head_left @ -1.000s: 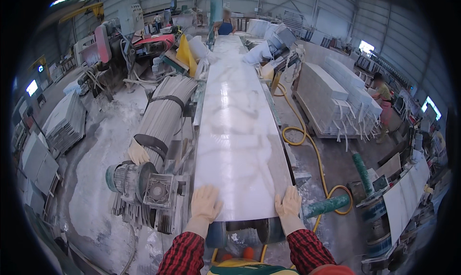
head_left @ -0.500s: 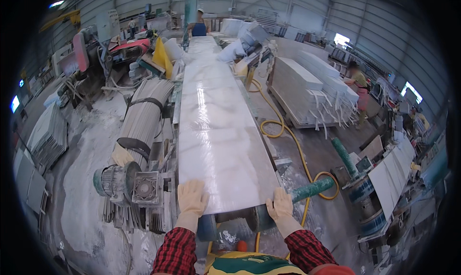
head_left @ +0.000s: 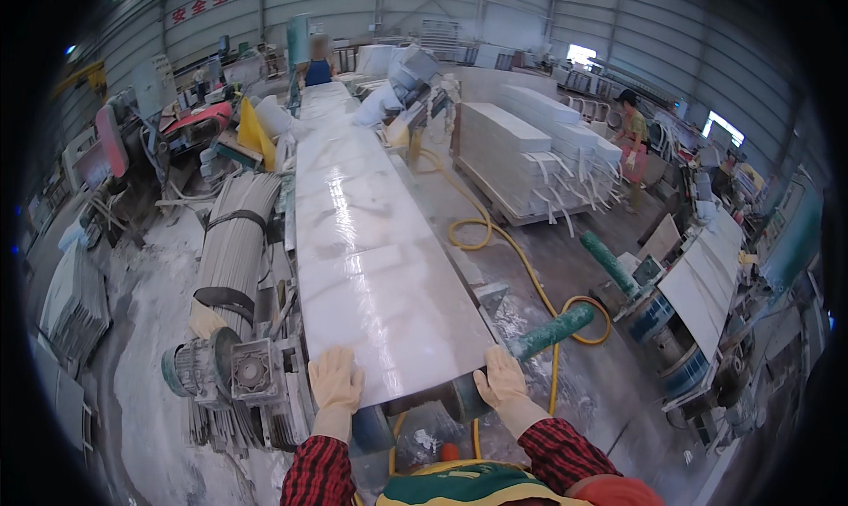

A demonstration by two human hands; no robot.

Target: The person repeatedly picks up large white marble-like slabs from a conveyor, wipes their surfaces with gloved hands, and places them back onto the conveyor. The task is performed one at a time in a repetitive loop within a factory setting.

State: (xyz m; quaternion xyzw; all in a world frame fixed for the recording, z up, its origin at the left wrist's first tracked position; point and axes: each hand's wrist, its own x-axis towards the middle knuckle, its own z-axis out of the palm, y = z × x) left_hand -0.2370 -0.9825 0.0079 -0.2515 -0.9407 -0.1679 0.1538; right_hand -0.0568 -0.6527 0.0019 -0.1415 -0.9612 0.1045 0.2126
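Note:
A polished white stone slab [head_left: 389, 316] with faint grey veins lies on the roller conveyor in front of me, its near edge past a blue roller [head_left: 371, 428]. My left hand [head_left: 336, 381], in a cream glove, rests at its near left corner with the fingers stretched forward. At the near right corner my right hand [head_left: 502, 379], gloved alike, touches the edge with its fingers extended and thumb apart. The undersides of both hands are hidden. Further slabs [head_left: 340, 166] continue in line beyond this one.
A motor with gearbox [head_left: 208, 365] juts out at left beside strapped stone strips [head_left: 231, 250]. Right of the conveyor are a green roller [head_left: 552, 331], a yellow hose [head_left: 521, 263] and stacked white slabs [head_left: 508, 139]. One person [head_left: 320, 64] stands at the far end, another [head_left: 632, 135] at right.
My view has turned to the right, so the surroundings sit further left in the picture. Both hands stay at the slab's near corners.

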